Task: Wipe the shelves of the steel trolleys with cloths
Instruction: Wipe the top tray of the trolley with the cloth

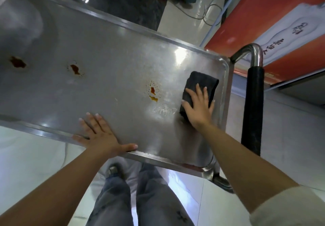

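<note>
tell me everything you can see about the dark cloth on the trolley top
The dark cloth is a black or charcoal rag, soft and slightly fuzzy, folded into a thick oblong pad. It lies flat on the steel shelf near the corner by the black-sleeved handle, just inside the raised rim. The right hand presses on its nearer half with fingers spread straight. Brown stains sit to its left, not touching it.

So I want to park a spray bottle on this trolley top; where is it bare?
Bare steel lies between the left hand and the middle stain. The handle end is crowded: right hand on the black cloth, with a stain beside it.
</note>
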